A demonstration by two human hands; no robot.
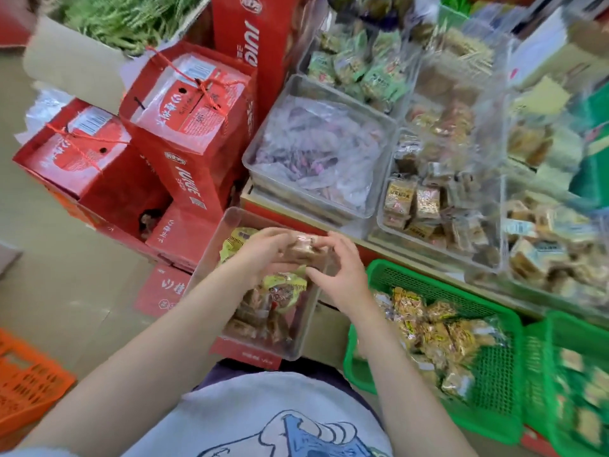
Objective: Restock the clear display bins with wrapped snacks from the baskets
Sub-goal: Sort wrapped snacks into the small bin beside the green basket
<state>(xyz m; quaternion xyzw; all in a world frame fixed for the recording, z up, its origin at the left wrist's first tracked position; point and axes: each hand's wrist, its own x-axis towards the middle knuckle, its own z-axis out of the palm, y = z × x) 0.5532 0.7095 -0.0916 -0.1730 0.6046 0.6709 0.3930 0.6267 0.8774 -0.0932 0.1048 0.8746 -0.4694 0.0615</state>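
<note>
Wrapped snacks [304, 247], a small brownish stack, sit pinched between both hands directly above the clear display bin [211, 258], long axis running side to side. Left hand [263, 250] curls round the stack's left end; right hand [342, 275] touches its right end with bent fingers, grip less plain. Straight down lies the bin; the green basket [491, 390] stands just right.

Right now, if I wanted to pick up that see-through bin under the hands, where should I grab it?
Probably grip the clear bin by its two long side walls near the rim, coming down from above with a hand on each side. It sits open-topped, part full of wrapped snacks, and both hands hover over its middle, leaving the walls free.
</note>
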